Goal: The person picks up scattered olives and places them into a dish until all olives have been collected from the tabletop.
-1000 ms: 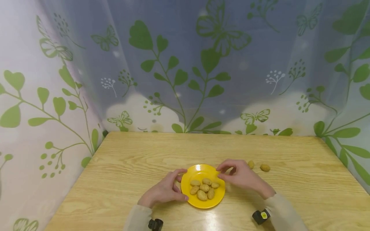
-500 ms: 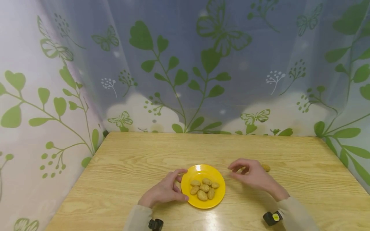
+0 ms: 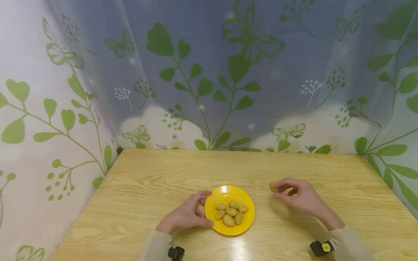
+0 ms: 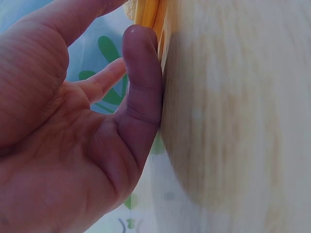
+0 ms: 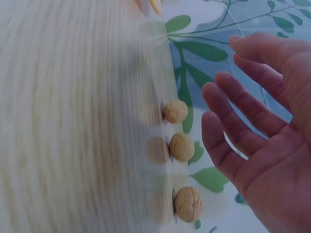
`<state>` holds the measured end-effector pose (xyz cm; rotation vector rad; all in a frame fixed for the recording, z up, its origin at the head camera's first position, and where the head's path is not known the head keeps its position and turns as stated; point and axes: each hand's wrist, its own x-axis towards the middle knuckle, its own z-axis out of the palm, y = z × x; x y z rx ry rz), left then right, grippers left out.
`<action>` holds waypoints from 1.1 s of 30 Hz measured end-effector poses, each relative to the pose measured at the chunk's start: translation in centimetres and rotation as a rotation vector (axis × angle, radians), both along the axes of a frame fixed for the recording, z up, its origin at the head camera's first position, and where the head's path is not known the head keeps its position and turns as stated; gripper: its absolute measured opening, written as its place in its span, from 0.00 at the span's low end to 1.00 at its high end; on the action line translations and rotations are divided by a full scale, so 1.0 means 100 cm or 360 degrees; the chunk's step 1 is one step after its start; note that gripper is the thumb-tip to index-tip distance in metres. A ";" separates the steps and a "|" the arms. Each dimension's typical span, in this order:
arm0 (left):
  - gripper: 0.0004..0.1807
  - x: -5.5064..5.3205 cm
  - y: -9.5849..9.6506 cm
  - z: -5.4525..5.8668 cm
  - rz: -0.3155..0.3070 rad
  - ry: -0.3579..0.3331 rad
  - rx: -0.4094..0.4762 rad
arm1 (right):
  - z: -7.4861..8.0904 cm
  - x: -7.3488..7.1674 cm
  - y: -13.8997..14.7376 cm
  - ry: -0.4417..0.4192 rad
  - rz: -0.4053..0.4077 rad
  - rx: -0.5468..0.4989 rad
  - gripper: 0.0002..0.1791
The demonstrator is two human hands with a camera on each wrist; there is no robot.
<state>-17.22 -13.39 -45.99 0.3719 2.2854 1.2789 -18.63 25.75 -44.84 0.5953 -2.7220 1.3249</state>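
A yellow plate (image 3: 246, 219) with several walnuts (image 3: 231, 212) on it stands on the table. My left hand (image 3: 187, 213) holds the plate's left side, thumb at the near rim and fingers curved along the far rim; the left wrist view catches only a sliver of plate (image 4: 148, 13) beyond the fingers. Right of the plate, my right hand (image 3: 302, 195) hovers over the table with relaxed fingers and nothing in them. One walnut (image 3: 272, 186) shows by its fingertips. The right wrist view reveals three loose walnuts (image 5: 182, 147) in a row beside the open fingers (image 5: 221, 141).
The wood-grain table (image 3: 163, 170) spreads around the plate, its far edge meeting a hanging curtain (image 3: 202, 72) printed with leaves and butterflies. More of this cloth (image 3: 49, 108) hangs along the left side.
My right hand has moved away from the plate's right rim, rightward over the loose walnuts, covering two and uncovering one. The left hand and plate have stayed in place.
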 end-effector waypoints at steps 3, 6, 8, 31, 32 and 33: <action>0.50 0.000 0.000 0.001 0.0006 0.0003 0.0004 | -0.002 0.000 0.005 0.0020 -0.0019 -0.0002 0.09; 0.50 0.000 0.000 0.002 0.0007 0.0008 0.0003 | -0.003 0.001 0.009 0.0051 -0.0028 -0.0007 0.08; 0.50 0.000 0.000 0.002 0.0008 0.0005 0.0002 | -0.003 0.003 0.012 0.0061 -0.0041 -0.0003 0.08; 0.50 -0.001 -0.001 -0.001 0.0006 -0.0007 -0.0003 | -0.009 0.003 0.054 0.0318 -0.0240 0.0104 0.12; 0.50 -0.001 -0.001 -0.001 0.0005 -0.0007 -0.0004 | -0.010 0.002 0.056 0.0305 -0.0249 0.0120 0.12; 0.50 -0.001 -0.001 -0.002 0.0004 -0.0003 -0.0005 | -0.010 0.001 0.058 0.0289 -0.0259 0.0138 0.12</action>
